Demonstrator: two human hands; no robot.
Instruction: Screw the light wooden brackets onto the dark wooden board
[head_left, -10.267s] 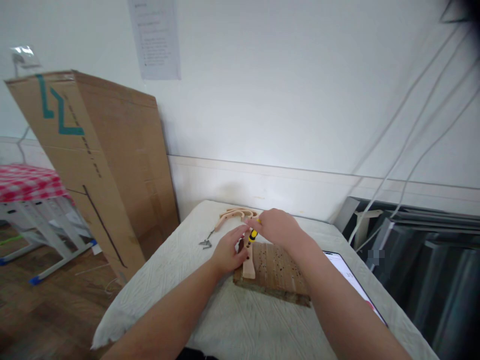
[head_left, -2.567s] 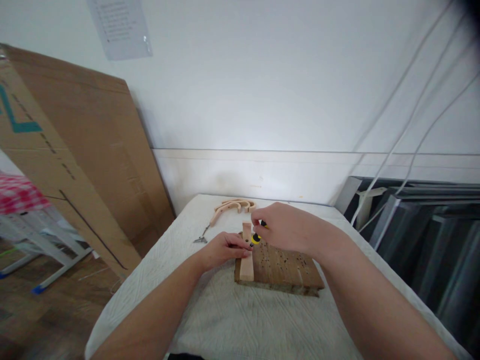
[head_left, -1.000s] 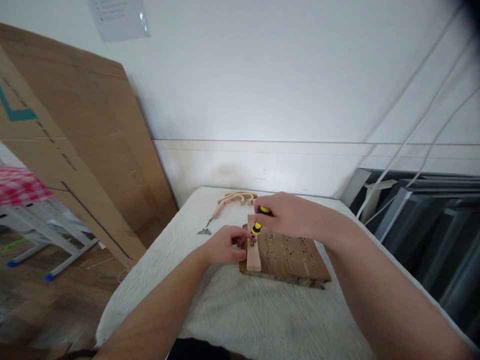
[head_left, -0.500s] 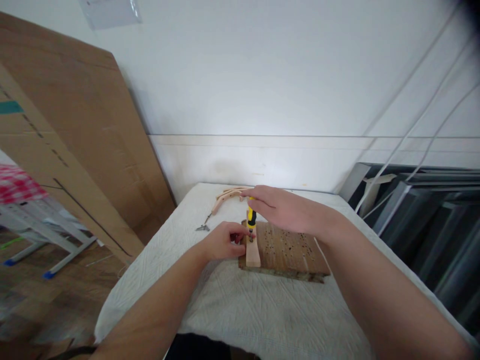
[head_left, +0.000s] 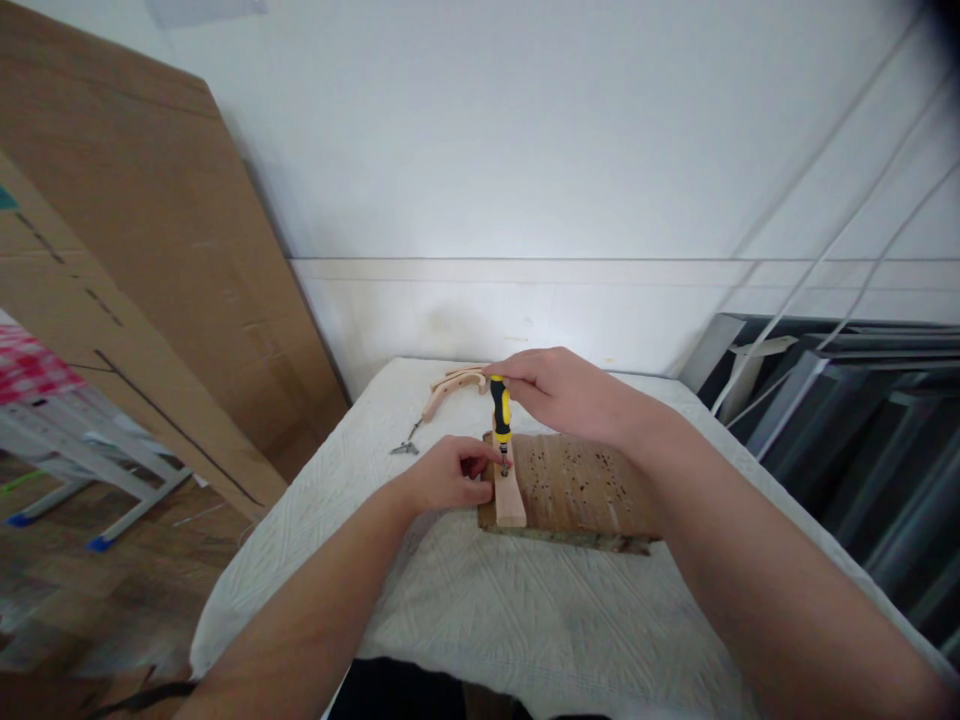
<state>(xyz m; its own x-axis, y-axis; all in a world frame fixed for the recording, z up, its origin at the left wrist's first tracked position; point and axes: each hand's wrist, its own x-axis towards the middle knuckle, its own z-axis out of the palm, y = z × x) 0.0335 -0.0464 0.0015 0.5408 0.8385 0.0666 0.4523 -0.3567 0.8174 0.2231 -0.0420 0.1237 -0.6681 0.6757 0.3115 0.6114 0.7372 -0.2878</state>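
Note:
My right hand (head_left: 562, 395) grips the top of a yellow and black screwdriver (head_left: 500, 415) that stands upright, its tip down on a pale wooden strip (head_left: 511, 503). The strip lies along the left edge of a dark wooden board (head_left: 577, 490) full of small holes. My left hand (head_left: 442, 478) rests against the strip's left side, with fingers pinched at the screwdriver's tip. Whether a screw is there is too small to tell.
The board lies on a white cloth-covered table (head_left: 465, 610). Curved pale wooden pieces (head_left: 454, 383) and a small metal part (head_left: 403, 447) lie behind my hands. A large cardboard box (head_left: 135, 280) leans at the left. Dark frames (head_left: 847, 420) and white cables stand at the right.
The screwdriver has come up from a tilt to upright, and my right hand has shifted to its top. My left hand stays at the strip. The camera view has tipped down slightly.

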